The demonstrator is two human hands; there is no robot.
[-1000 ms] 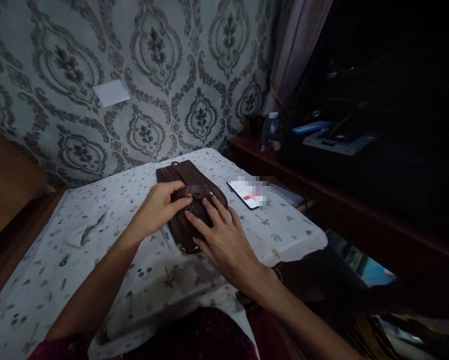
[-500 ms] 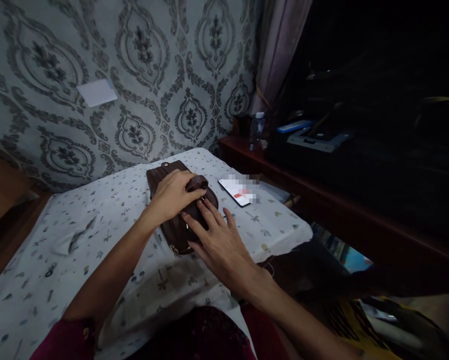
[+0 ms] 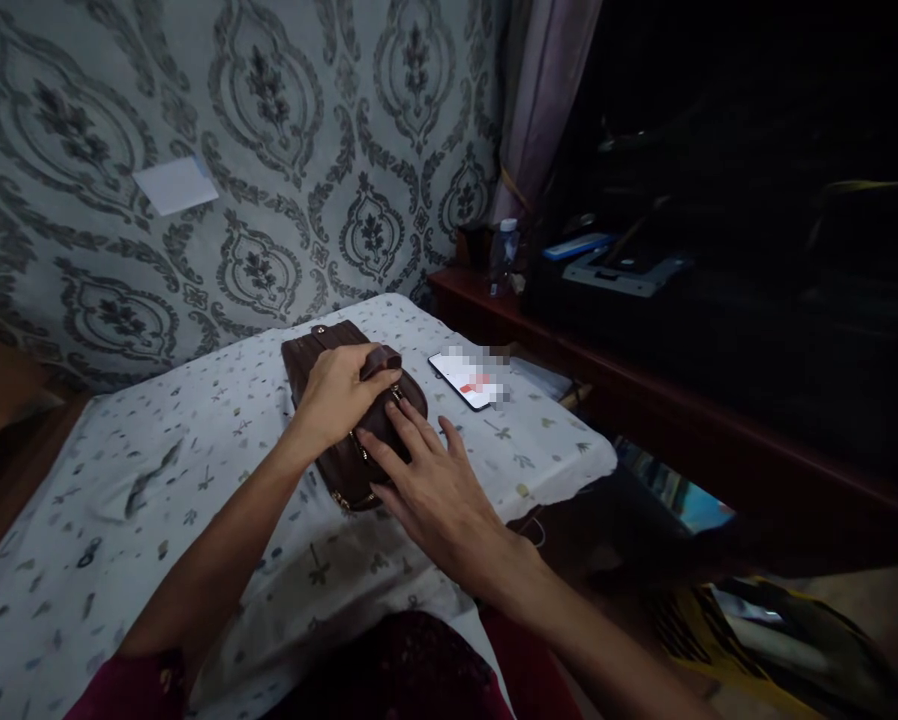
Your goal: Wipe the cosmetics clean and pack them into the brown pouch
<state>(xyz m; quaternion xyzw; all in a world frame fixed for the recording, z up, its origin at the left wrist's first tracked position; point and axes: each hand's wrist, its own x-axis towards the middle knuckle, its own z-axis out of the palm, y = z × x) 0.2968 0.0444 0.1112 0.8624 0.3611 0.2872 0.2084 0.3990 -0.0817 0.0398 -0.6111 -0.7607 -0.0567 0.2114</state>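
Observation:
A dark brown leather bag [image 3: 344,480] with gold zips lies on the patterned cloth in the head view. Over its top, my left hand [image 3: 336,392] is closed at the bag's strap loop, its thumb stretched along the zip and its other fingertips hidden. My right hand [image 3: 434,480] rests against the near right part of the bag with fingers spread. Its fingertips touch the leather just below the gold zip. A phone [image 3: 468,382] with a lit screen lies right of the bag, apart from both hands.
Under the bag is a white printed cloth [image 3: 216,450] over a bed or table. A dark red shelf [image 3: 524,325] runs along the right, with a clear bottle [image 3: 504,258] on it. A striped yellow bag [image 3: 689,630] is low at the right.
The view has shifted slightly. My right fingertips have drawn back a little from my left thumb, showing more of the zip between them. The left hand stays on the bag.

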